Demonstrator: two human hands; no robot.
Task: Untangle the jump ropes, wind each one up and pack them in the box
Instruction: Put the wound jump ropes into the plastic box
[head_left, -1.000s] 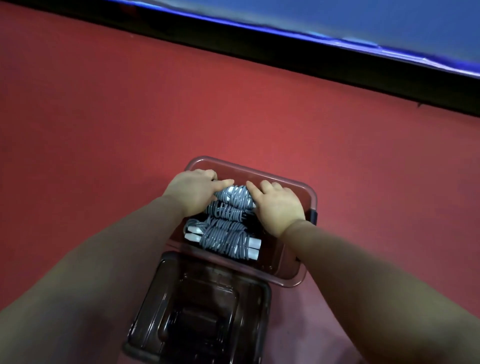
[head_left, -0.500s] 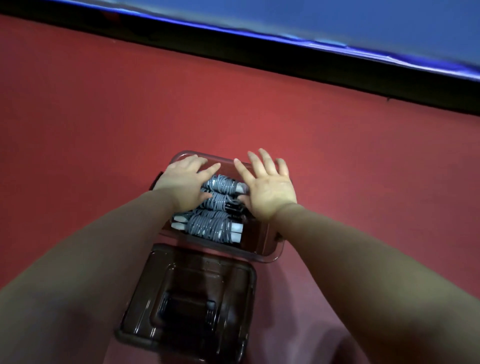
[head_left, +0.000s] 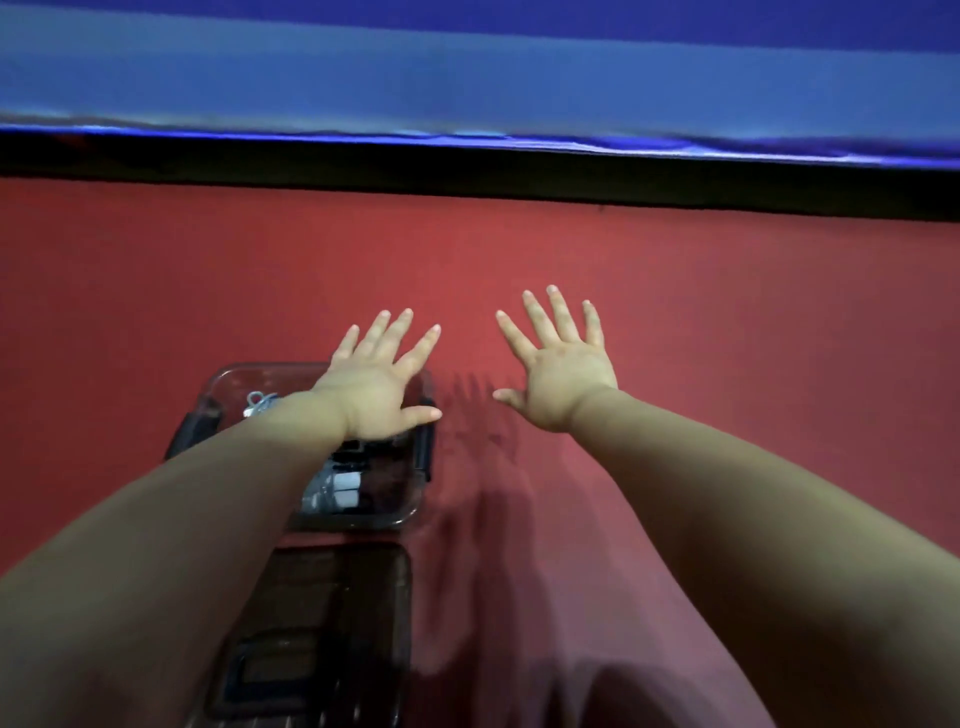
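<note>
A clear brown plastic box (head_left: 228, 379) stands on the red floor at the lower left. Wound grey jump ropes (head_left: 332, 491) with white handle ends lie inside it, mostly hidden under my left forearm. My left hand (head_left: 376, 387) hovers over the box's far right corner, fingers spread and straight, holding nothing. My right hand (head_left: 558, 371) is spread flat above the red floor to the right of the box, also holding nothing.
The box's dark lid (head_left: 317, 629) lies on the floor just in front of the box. The red floor (head_left: 727, 322) stretches to a black strip (head_left: 467, 171) and a blue mat (head_left: 467, 78) at the far side.
Both hands have lifted off the wound ropes and spread their fingers. The right hand has moved out of the box to its right; the left has moved toward the box's far right corner.
</note>
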